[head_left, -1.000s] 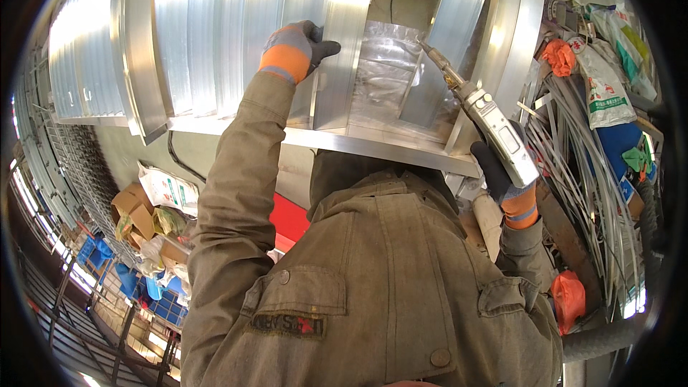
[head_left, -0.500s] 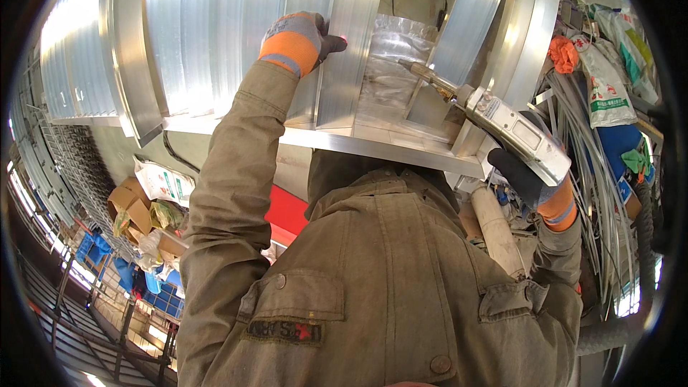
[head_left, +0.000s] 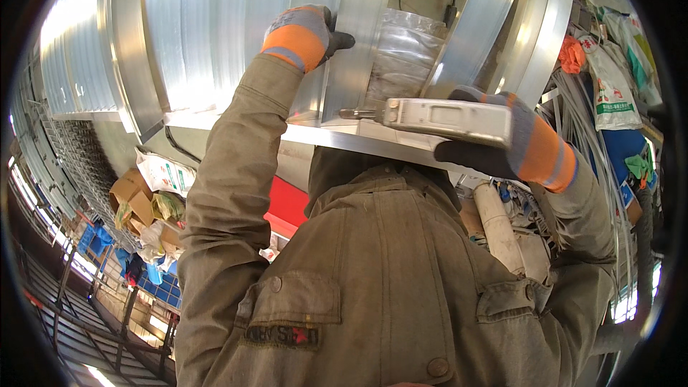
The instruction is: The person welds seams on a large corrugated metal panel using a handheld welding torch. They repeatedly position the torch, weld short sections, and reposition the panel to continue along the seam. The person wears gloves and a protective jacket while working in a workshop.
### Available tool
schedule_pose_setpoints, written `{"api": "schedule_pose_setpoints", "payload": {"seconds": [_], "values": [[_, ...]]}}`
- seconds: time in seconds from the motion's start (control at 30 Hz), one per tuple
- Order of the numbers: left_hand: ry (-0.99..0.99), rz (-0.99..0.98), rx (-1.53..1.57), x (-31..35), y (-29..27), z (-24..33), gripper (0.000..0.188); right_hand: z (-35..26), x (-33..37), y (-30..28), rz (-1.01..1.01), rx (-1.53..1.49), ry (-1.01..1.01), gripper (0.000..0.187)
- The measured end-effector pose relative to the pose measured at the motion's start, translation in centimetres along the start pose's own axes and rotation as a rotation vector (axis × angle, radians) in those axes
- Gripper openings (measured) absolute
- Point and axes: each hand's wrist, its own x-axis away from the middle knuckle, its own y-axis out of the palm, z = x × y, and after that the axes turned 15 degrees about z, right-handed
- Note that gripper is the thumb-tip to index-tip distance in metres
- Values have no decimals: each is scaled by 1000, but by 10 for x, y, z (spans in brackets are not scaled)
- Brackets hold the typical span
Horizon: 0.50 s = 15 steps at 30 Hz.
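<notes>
Tool (head_left: 446,119) on my feed pointing left, long axis crosswise over the near rail (head_left: 337,141), right hand (head_left: 527,140) wrapped round it, left hand (head_left: 304,37) curled at a slat (head_left: 362,7), whether gripping I cannot tell.

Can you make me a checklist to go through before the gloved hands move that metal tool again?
1. Right hand holding the tool: ok, wrapped around its back end.
2. Gloves on both hands: ok, grey and orange.
3. Tool tip apart from the left hand: ok, they show apart.
4. Left hand gripping the silvery strip firmly: cannot tell; its thumb shows over it.
5. Tool switched off: cannot tell.
</notes>
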Motion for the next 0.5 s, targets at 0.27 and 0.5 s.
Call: {"api": "schedule_pose_setpoints", "payload": {"seconds": [0.27,0.5], "values": [[3,-12,-9,0,-2,2,48,37,-20,41,-141,-51,225,59],[-19,-54,-23,-4,0,3,51,54,-21,55,-160,-4,250,58]]}}
